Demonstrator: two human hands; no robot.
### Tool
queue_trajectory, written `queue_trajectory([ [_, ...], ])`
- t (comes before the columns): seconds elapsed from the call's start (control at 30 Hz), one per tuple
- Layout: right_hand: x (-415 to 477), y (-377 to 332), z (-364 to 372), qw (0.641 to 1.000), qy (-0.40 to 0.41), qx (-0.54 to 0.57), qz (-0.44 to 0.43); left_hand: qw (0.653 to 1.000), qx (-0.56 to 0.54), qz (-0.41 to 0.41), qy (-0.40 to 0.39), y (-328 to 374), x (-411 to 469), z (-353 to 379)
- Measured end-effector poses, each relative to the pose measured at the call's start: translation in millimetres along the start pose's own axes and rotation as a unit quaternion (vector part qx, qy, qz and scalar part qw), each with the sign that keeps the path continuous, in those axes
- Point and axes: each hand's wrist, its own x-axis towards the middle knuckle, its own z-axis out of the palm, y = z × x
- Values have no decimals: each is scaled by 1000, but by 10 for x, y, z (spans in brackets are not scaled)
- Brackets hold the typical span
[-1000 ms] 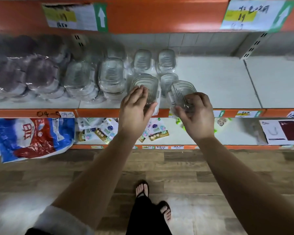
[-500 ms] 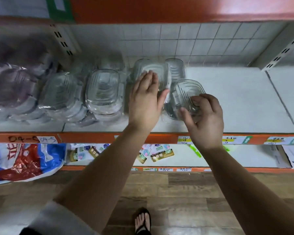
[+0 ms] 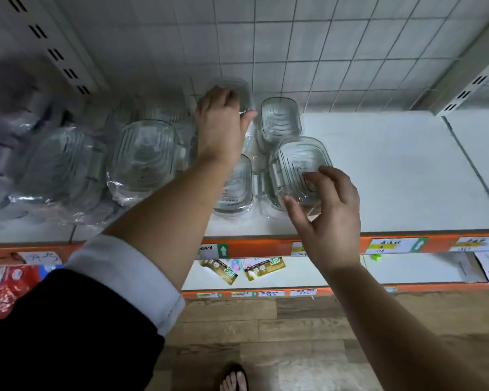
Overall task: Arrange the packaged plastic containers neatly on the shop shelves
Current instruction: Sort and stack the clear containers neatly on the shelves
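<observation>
The left hand (image 3: 220,122) grips the back container (image 3: 239,91), the right hand (image 3: 331,221) pinches the front container (image 3: 297,165); slick wrap could let either slip.

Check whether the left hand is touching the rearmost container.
Touching. Head view: the left hand curls its fingers over the rearmost container, thumb on its side.

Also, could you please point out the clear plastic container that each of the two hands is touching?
Rear clear plastic container (image 3: 239,85): head view, on its far rim.
Front clear ribbed plastic container (image 3: 295,163): head view, on its top face.
</observation>
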Motion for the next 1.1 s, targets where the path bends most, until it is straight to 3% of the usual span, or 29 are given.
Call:
queue_trajectory([
  [0.07,-3,-1,-1,1000,-3,-8,-7,999,15,-22,-47,-6,-11,50],
  [0.2,-27,-38,-5,1000,-2,-9,-9,994,64,11,-83,-21,-76,98],
  [0.43,15,-87,11,1000,16,-10,19,995,-81,15,-47,173,-760,62],
  [0.6,190,-103,97,999,42,20,11,997,-66,31,3,42,-1463,151],
  [0.87,768,-150,375,998,15,-52,-21,994,-82,41,59,33,-1533,319],
  [1.0,1127,-172,484,996,8,-84,-27,996,-74,38,36,39,-1526,362],
  [1.1,1275,-151,569,984,-54,-168,-11,997,-65,39,26,4,-1516,387],
])
